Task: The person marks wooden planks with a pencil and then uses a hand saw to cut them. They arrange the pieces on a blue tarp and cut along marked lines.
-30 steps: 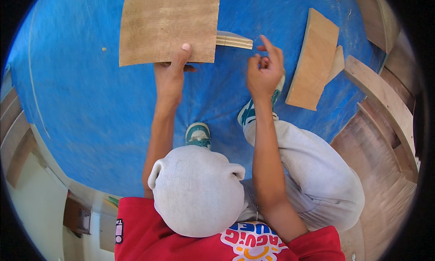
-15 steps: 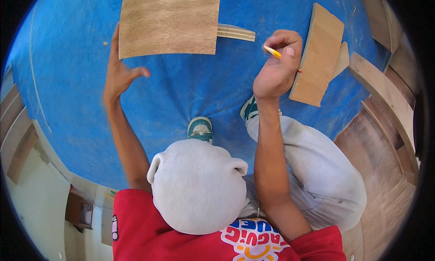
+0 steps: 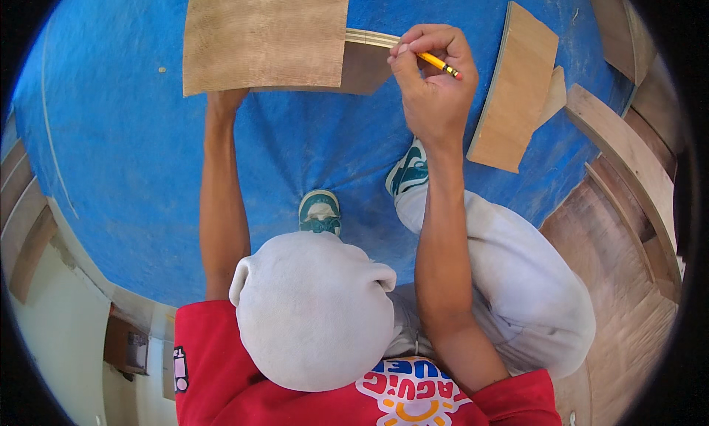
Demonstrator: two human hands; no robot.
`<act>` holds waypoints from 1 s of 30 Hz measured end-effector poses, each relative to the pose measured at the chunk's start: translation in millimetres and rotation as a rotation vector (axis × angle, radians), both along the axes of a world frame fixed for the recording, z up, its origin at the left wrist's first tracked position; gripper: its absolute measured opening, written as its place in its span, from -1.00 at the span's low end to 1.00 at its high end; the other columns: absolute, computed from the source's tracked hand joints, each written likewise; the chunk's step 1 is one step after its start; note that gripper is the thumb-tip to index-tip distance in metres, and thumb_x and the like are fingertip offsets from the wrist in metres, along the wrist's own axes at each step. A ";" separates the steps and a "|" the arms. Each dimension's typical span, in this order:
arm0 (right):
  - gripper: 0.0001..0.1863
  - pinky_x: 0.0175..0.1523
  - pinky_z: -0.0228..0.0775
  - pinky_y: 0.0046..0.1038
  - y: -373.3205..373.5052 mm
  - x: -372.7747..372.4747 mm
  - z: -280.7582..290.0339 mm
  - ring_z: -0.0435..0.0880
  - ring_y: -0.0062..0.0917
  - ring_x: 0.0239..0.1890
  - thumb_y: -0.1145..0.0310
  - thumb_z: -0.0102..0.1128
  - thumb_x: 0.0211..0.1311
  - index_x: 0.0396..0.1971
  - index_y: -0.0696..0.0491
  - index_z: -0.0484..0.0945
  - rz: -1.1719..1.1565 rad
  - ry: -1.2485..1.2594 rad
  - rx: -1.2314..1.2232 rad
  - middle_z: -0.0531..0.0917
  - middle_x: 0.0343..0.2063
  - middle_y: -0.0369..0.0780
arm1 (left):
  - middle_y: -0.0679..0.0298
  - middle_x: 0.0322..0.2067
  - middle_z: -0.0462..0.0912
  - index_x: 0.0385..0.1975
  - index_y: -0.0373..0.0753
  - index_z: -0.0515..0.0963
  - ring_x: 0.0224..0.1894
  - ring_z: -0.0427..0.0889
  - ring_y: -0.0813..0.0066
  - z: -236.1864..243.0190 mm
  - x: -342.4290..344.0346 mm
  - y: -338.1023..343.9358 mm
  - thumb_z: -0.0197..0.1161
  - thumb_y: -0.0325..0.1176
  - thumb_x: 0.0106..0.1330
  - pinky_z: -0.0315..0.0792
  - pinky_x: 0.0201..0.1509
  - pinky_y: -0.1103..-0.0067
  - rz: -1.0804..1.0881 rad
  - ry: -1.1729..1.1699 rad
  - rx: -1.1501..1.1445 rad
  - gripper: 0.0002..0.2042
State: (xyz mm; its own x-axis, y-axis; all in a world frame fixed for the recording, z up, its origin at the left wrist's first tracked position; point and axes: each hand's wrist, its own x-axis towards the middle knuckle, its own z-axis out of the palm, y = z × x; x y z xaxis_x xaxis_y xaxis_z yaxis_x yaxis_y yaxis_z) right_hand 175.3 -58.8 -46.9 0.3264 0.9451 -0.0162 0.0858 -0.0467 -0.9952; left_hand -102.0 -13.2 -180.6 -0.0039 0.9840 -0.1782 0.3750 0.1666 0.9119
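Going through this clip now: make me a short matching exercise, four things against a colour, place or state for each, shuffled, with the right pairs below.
Things
1. Pencil
2. Left hand
3. Floor covering
4. Shirt

Colour, place or state
A. Blue
B. Partly hidden by the wide plywood board
C. Red
D. Held in the right hand

Right pairs: 1-D, 2-B, 3-A, 4-C
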 end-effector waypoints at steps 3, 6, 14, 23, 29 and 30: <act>-0.88 -0.05 0.59 -0.55 -1.4 -2.2 -5.4 0.68 -0.63 -0.21 0.56 0.40 0.24 -0.29 0.12 0.62 -0.053 0.008 -0.065 0.73 -0.28 -0.23 | 0.13 0.04 0.68 0.11 -0.31 0.60 0.04 0.64 0.33 6.0 5.3 -16.5 0.61 -0.37 0.16 0.56 0.10 0.39 0.026 -0.068 -0.015 -0.49; -0.92 -0.03 0.59 -0.52 -7.7 -2.8 -9.2 0.70 -0.62 -0.18 0.54 0.42 0.24 -0.32 0.11 0.66 -0.037 -0.062 -0.119 0.76 -0.29 -0.23 | 0.15 0.04 0.69 0.11 -0.33 0.61 0.04 0.64 0.35 19.3 14.7 -32.0 0.55 -0.43 0.24 0.55 0.11 0.41 0.031 -0.035 -0.156 -0.56; -0.91 0.05 0.58 -0.46 -9.7 12.0 -20.5 0.73 -0.56 -0.10 0.54 0.45 0.25 -0.33 0.11 0.67 0.053 -0.374 0.023 0.79 -0.23 -0.20 | 0.16 0.11 0.67 0.14 -0.34 0.60 0.11 0.63 0.34 39.3 30.4 -46.2 0.46 -0.37 0.35 0.51 0.20 0.41 0.053 -0.124 -0.275 -0.60; -0.86 0.05 0.57 -0.56 -3.5 19.7 -11.0 0.73 -0.61 -0.13 0.54 0.44 0.29 -0.27 0.10 0.61 0.084 0.153 -0.082 0.78 -0.23 -0.21 | 0.15 0.08 0.69 0.11 -0.30 0.63 0.10 0.64 0.34 52.6 33.6 -44.8 0.50 -0.40 0.31 0.54 0.17 0.41 0.072 -0.079 -0.265 -0.61; -0.85 0.03 0.57 -0.56 -3.2 19.4 -7.6 0.73 -0.61 -0.13 0.56 0.43 0.31 -0.27 0.09 0.59 0.103 0.163 -0.083 0.76 -0.22 -0.20 | 0.17 -0.03 0.73 0.03 -0.31 0.64 -0.01 0.70 0.39 61.1 33.9 -49.6 0.52 -0.48 0.27 0.61 0.02 0.44 0.065 0.005 -0.197 -0.66; -0.85 0.03 0.57 -0.57 -3.6 19.4 -7.2 0.73 -0.61 -0.13 0.56 0.43 0.31 -0.27 0.09 0.58 0.104 0.174 -0.085 0.76 -0.23 -0.20 | 0.17 -0.04 0.73 0.03 -0.31 0.65 -0.01 0.70 0.39 62.4 33.8 -49.9 0.51 -0.48 0.27 0.61 0.02 0.44 0.072 -0.008 -0.191 -0.66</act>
State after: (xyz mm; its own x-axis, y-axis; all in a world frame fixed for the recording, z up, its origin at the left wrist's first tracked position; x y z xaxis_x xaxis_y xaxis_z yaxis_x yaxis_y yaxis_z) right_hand 194.7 -62.5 -54.0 0.2128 0.9663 -0.1452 -0.0779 -0.1313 -0.9883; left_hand -68.2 -63.1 -118.2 -0.0712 0.9294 -0.3622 0.3491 0.3634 0.8638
